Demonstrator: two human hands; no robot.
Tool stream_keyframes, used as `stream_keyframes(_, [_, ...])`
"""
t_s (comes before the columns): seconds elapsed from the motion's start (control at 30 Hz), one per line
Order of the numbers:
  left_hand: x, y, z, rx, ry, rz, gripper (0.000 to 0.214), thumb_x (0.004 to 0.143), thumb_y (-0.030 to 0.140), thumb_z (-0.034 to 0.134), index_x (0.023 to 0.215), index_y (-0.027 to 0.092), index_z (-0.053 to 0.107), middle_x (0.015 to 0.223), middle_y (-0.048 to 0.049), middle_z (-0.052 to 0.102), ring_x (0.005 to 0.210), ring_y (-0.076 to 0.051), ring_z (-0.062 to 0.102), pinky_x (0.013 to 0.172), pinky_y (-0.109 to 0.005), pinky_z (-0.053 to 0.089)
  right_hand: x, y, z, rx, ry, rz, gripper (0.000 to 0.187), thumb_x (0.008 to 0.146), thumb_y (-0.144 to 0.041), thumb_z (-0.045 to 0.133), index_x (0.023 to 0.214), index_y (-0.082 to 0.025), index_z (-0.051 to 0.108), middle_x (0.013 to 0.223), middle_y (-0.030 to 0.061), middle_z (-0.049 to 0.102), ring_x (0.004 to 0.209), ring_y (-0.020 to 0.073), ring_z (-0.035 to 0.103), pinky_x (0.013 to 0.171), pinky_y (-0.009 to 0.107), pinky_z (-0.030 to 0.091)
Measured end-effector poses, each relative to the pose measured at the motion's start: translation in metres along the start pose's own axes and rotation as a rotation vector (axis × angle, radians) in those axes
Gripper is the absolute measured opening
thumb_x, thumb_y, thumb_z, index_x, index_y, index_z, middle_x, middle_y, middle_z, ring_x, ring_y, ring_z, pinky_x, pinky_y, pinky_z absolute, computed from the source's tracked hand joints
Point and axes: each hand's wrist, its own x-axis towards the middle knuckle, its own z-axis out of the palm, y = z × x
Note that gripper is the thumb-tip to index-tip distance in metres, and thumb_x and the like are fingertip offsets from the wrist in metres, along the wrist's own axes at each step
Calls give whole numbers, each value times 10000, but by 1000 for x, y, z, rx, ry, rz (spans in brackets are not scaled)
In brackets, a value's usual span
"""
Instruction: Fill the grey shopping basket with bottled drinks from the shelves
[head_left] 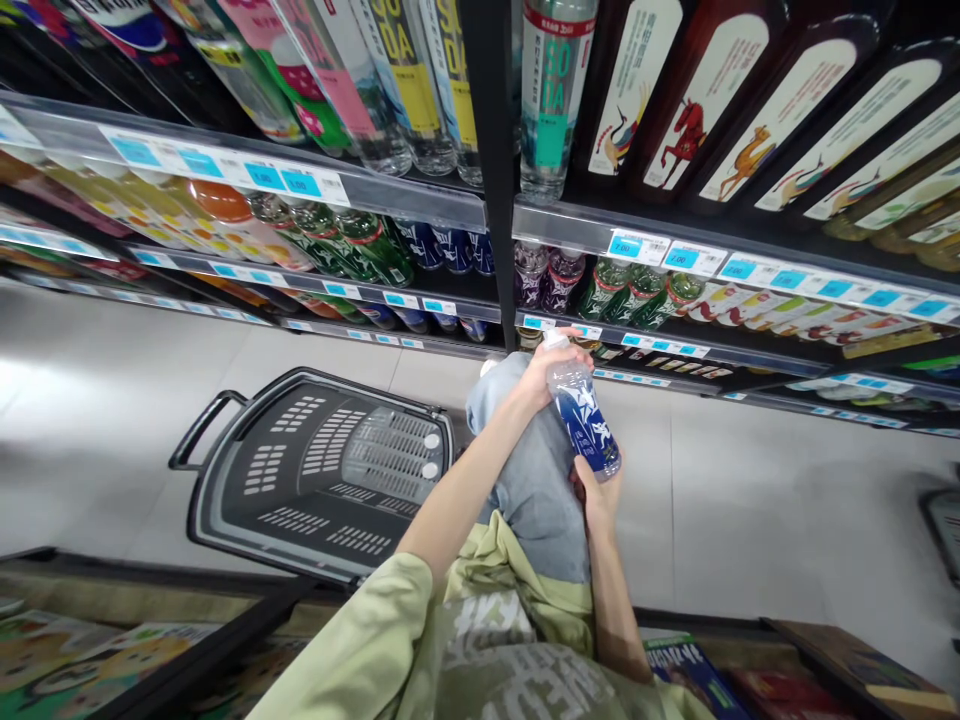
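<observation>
A clear plastic bottle [584,415] with a white cap and a dark blue label is tilted above my knees, its cap end toward the shelves. Near the cap, the fingers of my left hand [541,375] are wrapped round the bottle's neck. My right hand [600,492] grips the base from below, with the thumb along the side. White lettering or figures show on the label. Left of my legs stands a dark grey shopping basket [247,505]; inside it lie what look like clear ribbed bottles [390,452] with white caps.
Ahead, drink shelves [420,195] with price tags run across the view, divided by a black upright [491,150]. Soda bottles [555,95] and dark bottles [701,110] fill the upper level. Behind me are low racks holding colourful packages [694,675]. Pale floor tiles [720,480] extend to the right.
</observation>
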Motion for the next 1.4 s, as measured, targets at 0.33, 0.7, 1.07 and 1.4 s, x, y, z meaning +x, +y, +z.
stream_keyframes(0.33, [-1,1,-3,49,-89,-53,515,611,225,884,1086,190,689,682,25,680,746,-231,741,741,-345,548,18,-13,-14,299,-319,388,804,815,-898,440,839,-145,719,468,37,609,281,71,224,313,193,128])
stream_keyframes(0.7, [5,1,-1,36,-57,-38,482,622,231,860,1069,187,685,671,24,664,737,-225,724,801,-380,562,26,-12,-19,244,-380,571,916,819,-944,354,792,-112,737,414,33,550,275,57,160,301,185,78])
stream_keyframes(1.07, [-30,-3,-10,320,58,132,466,673,491,909,912,195,640,856,-24,756,742,-160,665,694,-277,511,8,37,-31,106,7,36,608,756,-712,741,1118,-233,650,714,-10,687,485,158,587,404,234,414])
stream_keyframes(1.4, [-199,77,-75,714,475,232,588,652,699,878,818,185,645,620,49,574,475,-84,475,455,-217,363,-18,-13,-33,-442,-581,-589,736,748,-504,941,1373,-216,680,1266,131,756,1078,313,737,921,427,624])
